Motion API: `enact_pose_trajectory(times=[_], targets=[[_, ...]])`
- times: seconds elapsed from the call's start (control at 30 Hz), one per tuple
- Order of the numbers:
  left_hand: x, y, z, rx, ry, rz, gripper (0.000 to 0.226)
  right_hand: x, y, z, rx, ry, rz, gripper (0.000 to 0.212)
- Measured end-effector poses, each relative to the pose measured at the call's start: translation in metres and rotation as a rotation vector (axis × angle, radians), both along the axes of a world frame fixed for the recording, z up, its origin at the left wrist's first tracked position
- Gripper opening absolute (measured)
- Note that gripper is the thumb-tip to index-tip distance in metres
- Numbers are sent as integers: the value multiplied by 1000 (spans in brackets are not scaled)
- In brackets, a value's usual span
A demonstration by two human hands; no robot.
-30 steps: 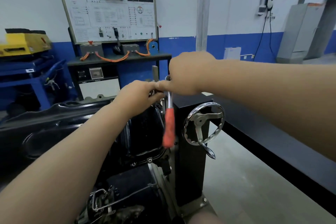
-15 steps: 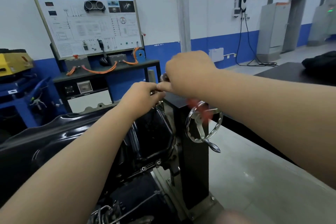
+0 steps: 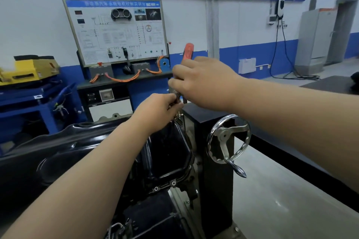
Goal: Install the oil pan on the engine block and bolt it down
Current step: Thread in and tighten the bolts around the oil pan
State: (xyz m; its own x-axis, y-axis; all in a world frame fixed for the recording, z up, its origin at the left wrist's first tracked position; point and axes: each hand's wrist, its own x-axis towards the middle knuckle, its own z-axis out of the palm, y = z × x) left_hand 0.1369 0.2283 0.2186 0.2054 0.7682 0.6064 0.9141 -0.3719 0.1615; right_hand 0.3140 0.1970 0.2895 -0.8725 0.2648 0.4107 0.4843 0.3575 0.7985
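The room is a training workshop with white and blue walls; a wiring display board (image 3: 116, 29) stands at the far wall and a yellow box (image 3: 29, 70) lies on a blue rack at the far left. In the head view, the black oil pan (image 3: 167, 153) sits already on the engine, which is carried by a black stand (image 3: 213, 180) with a chrome hand wheel (image 3: 228, 137) on its right side. The engine block itself is mostly hidden under the pan. At the near edge of the pan, two bolts (image 3: 173, 183) are seated in the flange. At the far right corner both hands work with one ratchet (image 3: 188, 51): the left hand (image 3: 157, 110) pinches its metal head with curled fingers, and the right hand (image 3: 206, 81) is closed around the handle, the orange grip pointing up above it. I judge the pan is placed and the bolting is partly done; how many bolts remain I cannot tell
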Motion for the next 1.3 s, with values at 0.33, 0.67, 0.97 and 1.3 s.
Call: enact_pose_trajectory(times=[0.33,0.67,0.97,1.3], targets=[[7,-7,-2,-53,172,29,25,-10,-6,-3,-399,258,-268,33],[9,-9,0,-22,149,92,19,-7,-2,0,-441,332,-192,27],[6,-3,-3,-39,199,82,29,6,10,9,-160,-109,52,14],[5,-1,-4,-67,155,49,30,-10,-4,-4,-250,199,-213,33]])
